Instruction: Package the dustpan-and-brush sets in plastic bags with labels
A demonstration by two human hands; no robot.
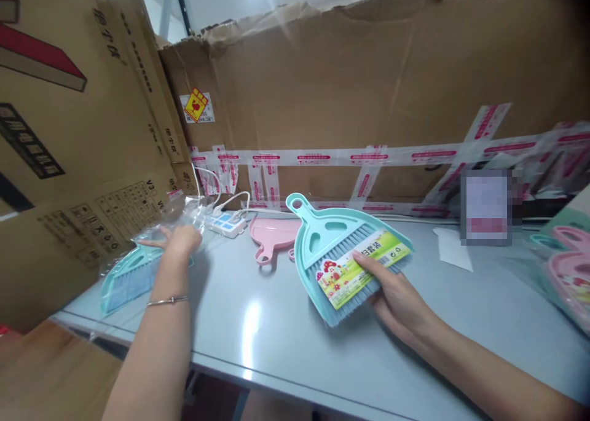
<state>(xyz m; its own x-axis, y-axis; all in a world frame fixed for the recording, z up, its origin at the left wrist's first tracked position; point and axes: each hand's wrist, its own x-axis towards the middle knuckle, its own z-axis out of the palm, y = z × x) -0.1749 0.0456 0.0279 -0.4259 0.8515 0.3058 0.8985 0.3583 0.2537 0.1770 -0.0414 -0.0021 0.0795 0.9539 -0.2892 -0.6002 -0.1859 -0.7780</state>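
Our right hand [391, 295] is holding a dustpan [319, 219] and brush [343, 247]. By the table's [286, 316] left edge, our left hand [181, 244] is partly covering a bag [193, 212]; we cannot tell its grip.

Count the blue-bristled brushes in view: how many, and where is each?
2. One brush is with the turquoise dustpan in the right hand; the second brush lies at left, in clear plastic with another turquoise dustpan. Others may hide in the wrapped pack at right.
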